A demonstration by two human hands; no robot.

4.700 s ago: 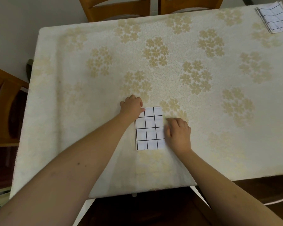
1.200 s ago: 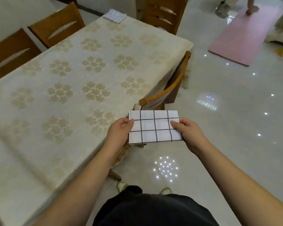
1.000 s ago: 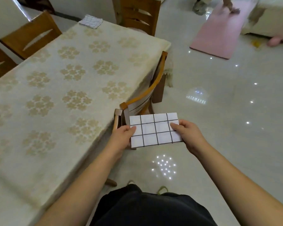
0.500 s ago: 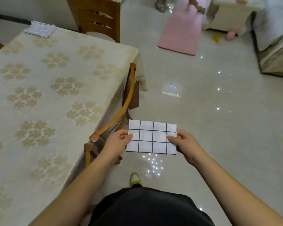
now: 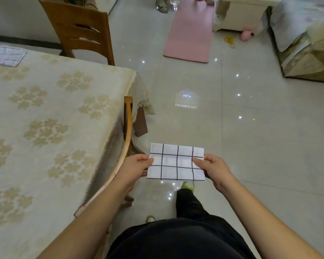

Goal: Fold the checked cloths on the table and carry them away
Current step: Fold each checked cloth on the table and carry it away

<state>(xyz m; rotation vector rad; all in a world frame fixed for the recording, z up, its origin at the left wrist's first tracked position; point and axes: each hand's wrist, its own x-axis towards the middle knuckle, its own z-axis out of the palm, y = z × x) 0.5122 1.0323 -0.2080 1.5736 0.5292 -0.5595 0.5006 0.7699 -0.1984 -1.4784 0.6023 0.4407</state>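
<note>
Head view: you hold one folded checked cloth (image 5: 176,162) level in front of your body, over the floor (image 5: 260,146) just right of the table (image 5: 64,113). Your left hand (image 5: 134,168) pinches its left edge, your right hand (image 5: 214,168) its right edge, fingers (image 5: 198,162) curled on the fabric. You look to be at the carrying step. A second checked cloth (image 5: 7,55) lies at the table's far left; it likely needs fetching afterwards.

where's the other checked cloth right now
In the head view, the second checked cloth lies on the table's far left corner, near the wooden chair.
</note>
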